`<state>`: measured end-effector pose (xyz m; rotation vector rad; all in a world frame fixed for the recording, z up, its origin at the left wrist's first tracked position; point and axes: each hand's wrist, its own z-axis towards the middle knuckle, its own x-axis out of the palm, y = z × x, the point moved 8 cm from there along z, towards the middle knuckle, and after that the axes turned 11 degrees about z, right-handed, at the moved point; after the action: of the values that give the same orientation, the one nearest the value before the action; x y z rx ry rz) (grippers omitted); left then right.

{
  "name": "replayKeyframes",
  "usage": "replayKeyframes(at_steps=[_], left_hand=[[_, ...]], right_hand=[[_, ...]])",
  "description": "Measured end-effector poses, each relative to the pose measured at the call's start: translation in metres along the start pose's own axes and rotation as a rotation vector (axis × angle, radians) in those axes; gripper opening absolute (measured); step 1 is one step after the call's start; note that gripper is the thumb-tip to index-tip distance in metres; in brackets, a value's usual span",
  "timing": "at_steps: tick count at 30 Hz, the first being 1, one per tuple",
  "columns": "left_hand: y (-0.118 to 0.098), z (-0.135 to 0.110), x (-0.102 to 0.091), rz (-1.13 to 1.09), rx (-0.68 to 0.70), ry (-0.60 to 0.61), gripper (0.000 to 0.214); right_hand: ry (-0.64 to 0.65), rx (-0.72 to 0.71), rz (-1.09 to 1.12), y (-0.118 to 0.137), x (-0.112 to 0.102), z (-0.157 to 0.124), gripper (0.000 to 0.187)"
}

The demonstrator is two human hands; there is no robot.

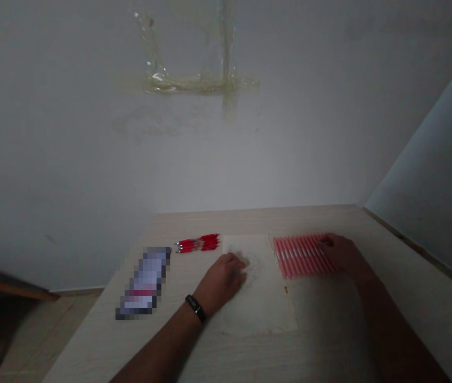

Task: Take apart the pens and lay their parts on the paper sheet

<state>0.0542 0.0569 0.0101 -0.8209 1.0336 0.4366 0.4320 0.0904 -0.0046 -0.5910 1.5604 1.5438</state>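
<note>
My left hand (226,276), with a dark band on its wrist, rests with curled fingers on a pale sheet (257,314). Its fingertips are at a small heap of fine, thin pieces (254,267), too blurred to name; whether any are between the fingers I cannot tell. To the right, a side-by-side row of pink pen-like tubes (300,256) lies by the sheet's edge. Over the row's right end, my right hand (339,250) has its fingers bent and closed at a tube, partly covering the end ones.
Several red pens (198,244) lie together left of the sheet. A phone-like object (146,282), pixelated, is at the table's left side. The pale wooden table (186,346) meets a wall (289,159) with old tape (189,85) at the back.
</note>
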Motion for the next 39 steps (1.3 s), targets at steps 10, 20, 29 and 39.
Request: replayKeyframes(at_steps=[10,20,29,39], left_hand=[[0.03,-0.003,-0.011,0.26,-0.2,-0.052,0.029],[0.053,-0.012,-0.023,0.578,-0.448,0.026,0.048],[0.056,-0.009,-0.033,0.611,-0.429,-0.008,0.041],[0.066,-0.011,-0.038,0.552,-0.387,0.015,0.029]], right_hand=[[0.175,-0.456,0.193,0.191,0.055,-0.05,0.012],[0.239,-0.605,0.203,0.202,0.098,-0.066,0.013],[0.262,-0.595,0.275,0.194,0.103,-0.067,0.012],[0.286,-0.588,0.299,0.194,0.104,-0.068,0.015]])
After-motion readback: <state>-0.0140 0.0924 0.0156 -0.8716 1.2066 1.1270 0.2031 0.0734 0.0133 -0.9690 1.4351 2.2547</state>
